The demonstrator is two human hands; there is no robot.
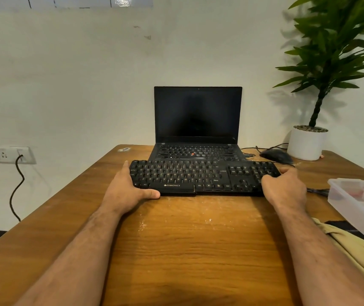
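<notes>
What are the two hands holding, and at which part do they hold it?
Both hold the black keyboard: the left hand grips its left end, and the right hand grips its right end.

Office desk: laptop point(198, 120), keyboard point(198, 176), mouse point(276, 156)

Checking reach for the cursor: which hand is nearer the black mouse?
Right. The right hand grips the keyboard at its right end, just in front of the mouse; the left hand holds its left end, well away.
</notes>
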